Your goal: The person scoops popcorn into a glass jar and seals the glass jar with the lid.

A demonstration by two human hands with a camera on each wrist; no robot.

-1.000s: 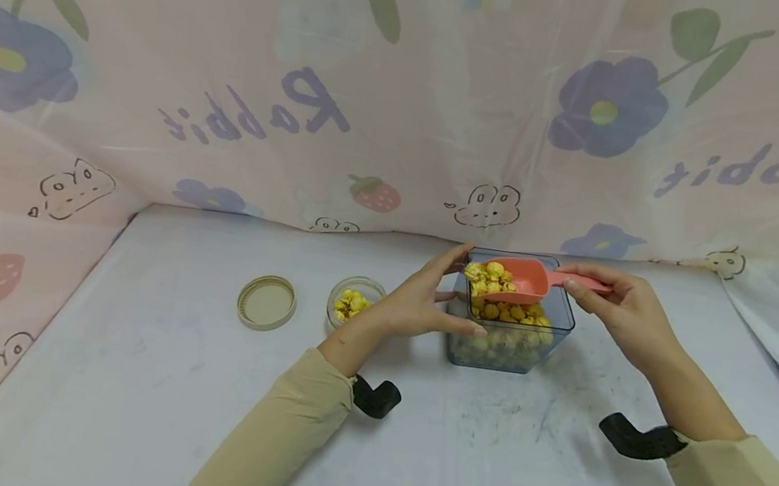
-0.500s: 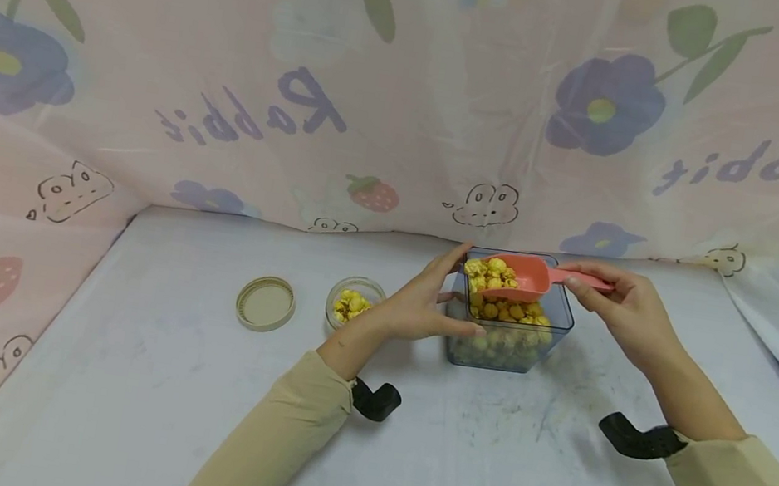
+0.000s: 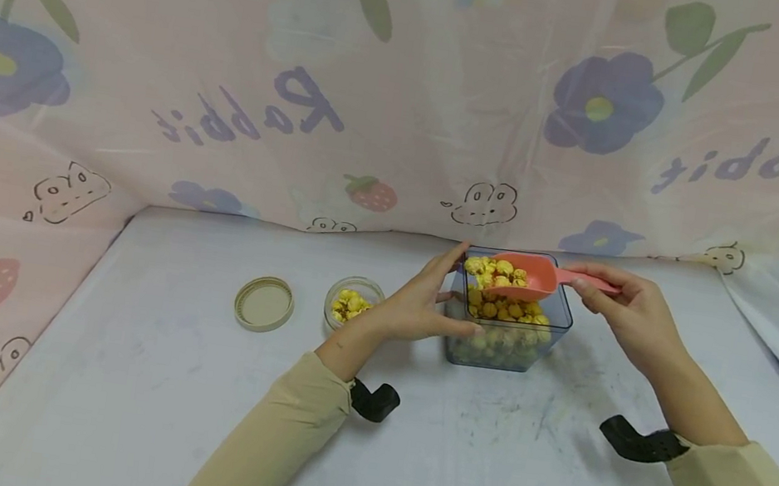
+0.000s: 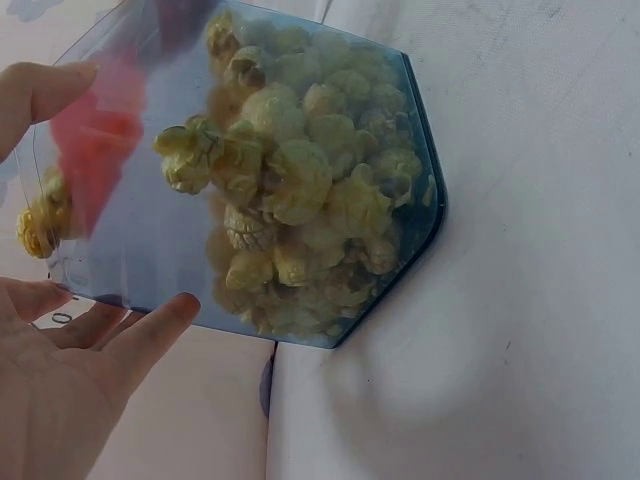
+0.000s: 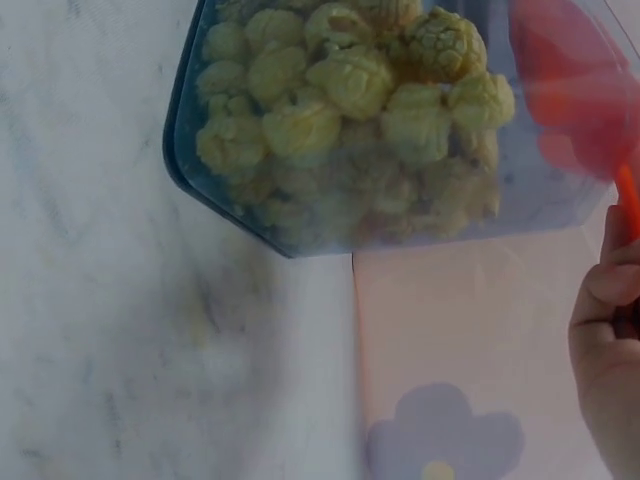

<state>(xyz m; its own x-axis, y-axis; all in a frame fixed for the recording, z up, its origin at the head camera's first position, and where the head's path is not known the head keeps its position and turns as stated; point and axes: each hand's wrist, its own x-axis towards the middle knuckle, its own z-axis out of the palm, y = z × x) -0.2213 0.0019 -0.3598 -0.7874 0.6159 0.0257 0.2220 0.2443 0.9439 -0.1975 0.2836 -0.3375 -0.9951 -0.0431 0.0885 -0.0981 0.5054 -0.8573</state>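
Note:
A bluish see-through plastic container (image 3: 561, 317) stands on the white surface, part filled with yellow popcorn (image 4: 300, 180). My left hand (image 3: 413, 304) spans its left side, thumb and fingers on the walls. In my right hand (image 3: 633, 320) the handle of a coral-pink scoop (image 3: 540, 277) is pinched between thumb and fingers. The scoop lies over the container's opening, bearing a heap of popcorn (image 3: 494, 273), its mouth toward the left. Through the wall the scoop (image 5: 570, 80) also shows as a red blur in the right wrist view.
Left of the container, partly behind my left forearm, is a small clear jar (image 3: 331, 301) with some popcorn in it. A round pale lid (image 3: 264, 304) lies farther left. A patterned cloth (image 3: 409, 112) hangs behind the white surface.
The scoop has shifted slightly to the right, and the popcorn in it has spread a little toward its handle. My left hand stays on the container.

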